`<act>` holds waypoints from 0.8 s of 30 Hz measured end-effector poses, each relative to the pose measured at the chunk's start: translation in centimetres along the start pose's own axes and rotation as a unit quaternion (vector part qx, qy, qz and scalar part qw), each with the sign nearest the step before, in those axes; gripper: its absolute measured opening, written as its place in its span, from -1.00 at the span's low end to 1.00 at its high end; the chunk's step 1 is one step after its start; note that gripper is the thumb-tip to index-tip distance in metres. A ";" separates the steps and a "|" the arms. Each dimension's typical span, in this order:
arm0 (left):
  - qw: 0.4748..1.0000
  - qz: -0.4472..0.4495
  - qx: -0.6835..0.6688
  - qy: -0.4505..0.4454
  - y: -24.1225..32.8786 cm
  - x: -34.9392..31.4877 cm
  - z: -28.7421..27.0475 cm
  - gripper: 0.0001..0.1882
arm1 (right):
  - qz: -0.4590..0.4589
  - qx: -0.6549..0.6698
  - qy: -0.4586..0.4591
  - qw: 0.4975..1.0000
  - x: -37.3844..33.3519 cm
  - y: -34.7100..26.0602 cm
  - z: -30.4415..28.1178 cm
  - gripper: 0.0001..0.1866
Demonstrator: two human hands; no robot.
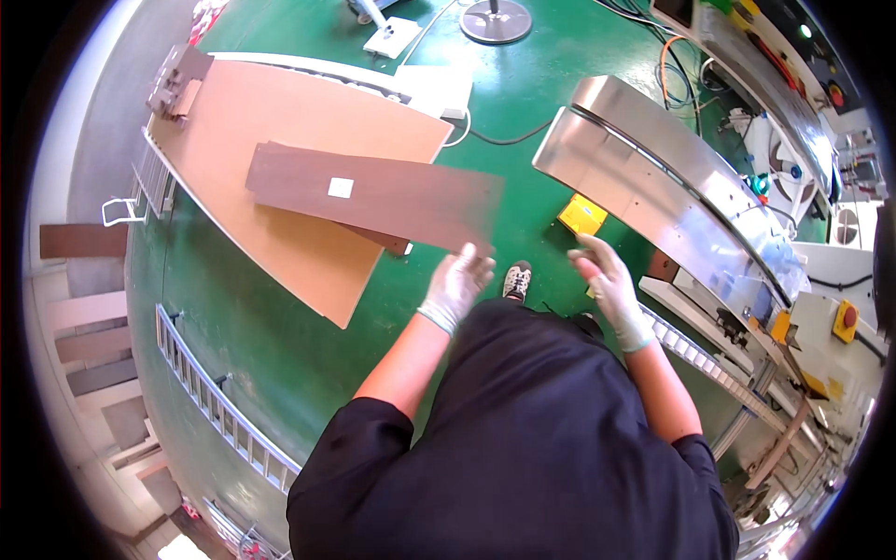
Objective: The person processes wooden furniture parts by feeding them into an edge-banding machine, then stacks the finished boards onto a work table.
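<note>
dark cloth of the person's shirt (pixel 541 439) lies nearest the camera, filling the lower middle. beyond it, the pale-gloved left hand (pixel 459 285) is at the near right corner of a long brown board (pixel 392 201); its fingers bend up to the lower edge, but blur there means one cannot tell whether they grip it or only touch it. the board lies slantwise over a tan worktop (pixel 308 112), its right end jutting past the edge above the green floor (pixel 280 345) — an overhang that probably makes that end easy to reach. a second brown strip (pixel 378 239) shows beneath it at a different angle. the right hand (pixel 605 280), gloved too, hangs well apart from the board, fingers loosely curled with nothing visible in them; it seems free, and its nearest neighbour is a yellow box (pixel 583 216) beside the steel housing (pixel 644 159).

as for labels, one white square label (pixel 340 188) sits on the board's upper face — perhaps facing up so that it can be seen. any print on it is too small to read, and no brand can be made out on the board.
</note>
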State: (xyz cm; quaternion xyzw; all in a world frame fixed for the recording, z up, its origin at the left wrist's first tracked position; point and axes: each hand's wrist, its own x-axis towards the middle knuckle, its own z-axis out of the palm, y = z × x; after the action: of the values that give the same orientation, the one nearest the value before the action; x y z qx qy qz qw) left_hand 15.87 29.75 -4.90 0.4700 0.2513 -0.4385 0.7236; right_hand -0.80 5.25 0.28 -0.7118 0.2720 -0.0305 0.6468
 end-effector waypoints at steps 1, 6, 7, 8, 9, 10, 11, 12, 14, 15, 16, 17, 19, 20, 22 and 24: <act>0.998 -0.026 0.010 -0.064 0.0 -1.8 1.1 -0.67 | 0.010 0.032 -0.048 0.998 1.2 -1.1 1.3 -0.48; 0.959 -0.124 0.077 -0.241 -2.1 -5.5 3.7 -0.49 | 0.107 0.265 -0.174 0.942 4.4 -1.7 4.9 -0.41; 0.958 -0.145 0.095 -0.229 -1.8 -5.5 3.6 -0.44 | 0.092 0.246 -0.111 0.958 4.1 -2.1 5.3 -0.47; 0.955 -0.167 0.115 -0.218 -1.3 -5.5 3.5 -0.39 | 0.112 0.215 -0.098 0.965 3.1 -2.7 4.7 -0.48; 0.971 -0.164 0.044 -0.168 -1.0 -5.3 3.0 -0.36 | 0.129 0.179 -0.087 0.971 2.3 -3.9 3.6 -0.50; 0.979 -0.164 -0.024 -0.119 -0.6 -5.0 2.4 -0.33 | 0.145 0.144 -0.071 0.976 1.3 -4.5 2.4 -0.51; 0.982 -0.113 -0.109 -0.101 0.0 -4.6 1.9 -0.32 | 0.124 0.129 -0.042 0.983 0.1 -4.3 1.3 -0.51; 0.976 -0.037 -0.179 -0.118 1.2 -4.2 1.3 -0.34 | 0.107 0.115 -0.012 0.987 -1.3 -3.9 0.2 -0.51; 0.969 0.033 -0.237 -0.058 4.4 -2.5 -1.0 -0.45 | 0.106 0.113 0.046 0.987 -4.0 -3.9 -2.5 -0.52; 0.967 0.055 -0.243 -0.046 5.4 -1.2 -3.1 -0.45 | 0.103 0.132 0.062 0.984 -5.2 -4.0 -3.5 -0.51; 0.968 0.099 -0.229 0.026 5.9 0.1 -4.2 -0.45 | 0.100 0.150 0.081 0.980 -6.5 -4.0 -4.6 -0.49; 0.974 0.123 -0.184 0.050 4.9 0.9 -4.8 -0.46 | 0.113 0.140 0.051 0.982 -7.8 -3.8 -6.2 -0.48; 0.980 0.149 -0.120 0.053 3.0 0.9 -3.6 -0.48 | 0.149 0.097 0.019 0.984 -10.9 -3.0 -10.1 -0.43; 0.983 0.150 -0.103 0.037 2.0 0.1 -2.4 -0.49 | 0.159 0.115 0.041 0.980 -12.8 -2.5 -11.6 -0.43; 0.993 0.112 -0.026 -0.019 2.0 -2.8 2.8 -0.48 | 0.122 0.190 0.114 0.967 -16.7 -0.8 -13.5 -0.43; 0.985 0.102 0.048 -0.133 1.6 -3.9 6.8 -0.49 | 0.116 0.286 0.197 0.931 -20.6 1.3 -15.0 -0.40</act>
State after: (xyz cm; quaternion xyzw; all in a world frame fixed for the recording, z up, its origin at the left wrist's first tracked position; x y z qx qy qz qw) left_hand 15.04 25.41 1.77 0.4651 0.0825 -0.4326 0.7680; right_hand -24.72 0.49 7.82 -0.4402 0.4543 -0.1710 0.7554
